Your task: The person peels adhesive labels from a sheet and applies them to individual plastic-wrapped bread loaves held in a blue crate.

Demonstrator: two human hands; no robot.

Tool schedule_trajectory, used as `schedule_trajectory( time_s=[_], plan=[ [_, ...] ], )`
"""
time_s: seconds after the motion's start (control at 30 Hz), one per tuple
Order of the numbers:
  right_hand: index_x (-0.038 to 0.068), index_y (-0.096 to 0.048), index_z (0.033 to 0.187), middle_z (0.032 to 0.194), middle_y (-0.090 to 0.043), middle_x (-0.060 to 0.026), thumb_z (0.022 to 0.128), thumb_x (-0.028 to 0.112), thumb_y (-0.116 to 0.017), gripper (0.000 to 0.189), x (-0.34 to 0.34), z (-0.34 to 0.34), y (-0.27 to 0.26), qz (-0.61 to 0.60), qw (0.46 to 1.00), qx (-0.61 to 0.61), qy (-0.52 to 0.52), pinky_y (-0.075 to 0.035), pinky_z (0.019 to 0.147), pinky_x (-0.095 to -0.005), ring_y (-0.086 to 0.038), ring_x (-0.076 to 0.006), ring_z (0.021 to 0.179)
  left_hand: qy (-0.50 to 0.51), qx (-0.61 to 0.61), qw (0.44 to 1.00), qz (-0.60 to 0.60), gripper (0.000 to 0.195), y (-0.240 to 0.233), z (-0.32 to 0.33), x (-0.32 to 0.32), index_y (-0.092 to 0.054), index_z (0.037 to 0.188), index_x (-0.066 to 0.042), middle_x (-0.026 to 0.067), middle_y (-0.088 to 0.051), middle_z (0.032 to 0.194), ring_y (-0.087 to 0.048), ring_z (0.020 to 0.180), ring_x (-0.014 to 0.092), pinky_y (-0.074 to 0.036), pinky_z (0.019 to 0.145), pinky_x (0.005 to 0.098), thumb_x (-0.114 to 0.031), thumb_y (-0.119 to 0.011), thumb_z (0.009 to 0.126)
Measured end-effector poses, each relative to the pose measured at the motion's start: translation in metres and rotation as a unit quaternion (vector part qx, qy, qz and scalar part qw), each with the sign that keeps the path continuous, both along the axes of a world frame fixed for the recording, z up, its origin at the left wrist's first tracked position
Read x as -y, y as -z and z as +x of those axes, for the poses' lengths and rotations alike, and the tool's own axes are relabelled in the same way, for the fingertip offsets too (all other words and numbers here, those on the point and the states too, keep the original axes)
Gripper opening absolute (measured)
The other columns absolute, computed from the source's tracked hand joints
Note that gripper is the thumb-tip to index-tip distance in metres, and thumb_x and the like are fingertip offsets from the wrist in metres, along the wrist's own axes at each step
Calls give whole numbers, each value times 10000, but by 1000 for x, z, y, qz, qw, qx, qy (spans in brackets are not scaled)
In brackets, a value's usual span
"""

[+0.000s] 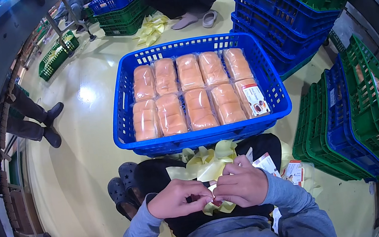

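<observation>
Over my lap, my left hand and my right hand meet, thumbs and fingers pinching a small red and white label, mostly hidden by my fingers. Yellow backing paper strips lie heaped on my lap, just beyond and beneath my hands. Beside my right wrist is a printed label sheet. In front of my knees stands a blue plastic crate holding two rows of bread loaves in clear wrap. One wrapped loaf at the near right carries a printed label; the other loaves show none on top.
At right rise a tall stack of blue and green crates and a lower stack. A clear pack with labels sits by my right thigh. People sit ahead, near a backing-paper pile; another person's shoes are at left.
</observation>
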State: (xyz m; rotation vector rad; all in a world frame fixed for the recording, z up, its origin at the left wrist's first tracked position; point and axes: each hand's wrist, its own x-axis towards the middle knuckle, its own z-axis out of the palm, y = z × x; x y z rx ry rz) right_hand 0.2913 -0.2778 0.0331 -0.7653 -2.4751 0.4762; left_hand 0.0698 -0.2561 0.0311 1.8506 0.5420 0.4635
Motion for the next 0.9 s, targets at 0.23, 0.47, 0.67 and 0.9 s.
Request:
schedule_trajectory(
  time_s=[0.23,0.47,0.67,0.9],
  plan=[
    [121,-582,1024,828,-525,-35,682,109,-634,346,5,-5,14,-39,992,-117,-32,-370,688,-322,-511,-192,736,17,89,959,-270,154,24,-4,2,-598,902,-6,12,-589,742,-540,611,68,-432,558,203,-149,-566,855],
    [98,-589,989,951,-533,-88,672,57,-630,322,3,-4,15,-12,982,-181,-46,-416,765,-392,-534,-267,840,-34,79,956,-280,119,25,3,7,-588,893,-3,4,-553,718,-495,610,48,-412,563,192,-106,-557,842],
    [61,-397,920,867,-491,-127,942,277,-355,221,-26,30,-18,-184,721,-665,56,-478,758,-404,-561,-253,759,-189,71,941,-272,107,71,-9,13,-578,845,20,-4,-541,719,-487,619,52,-407,560,201,-84,-560,830],
    [138,-305,1122,847,-560,-109,733,-59,-526,488,-188,88,52,-353,742,-476,314,-501,594,-313,-588,-188,727,-256,64,921,-287,86,95,-55,42,-581,831,27,4,-546,692,-512,614,62,-421,562,203,-45,-535,822]
  ],
)
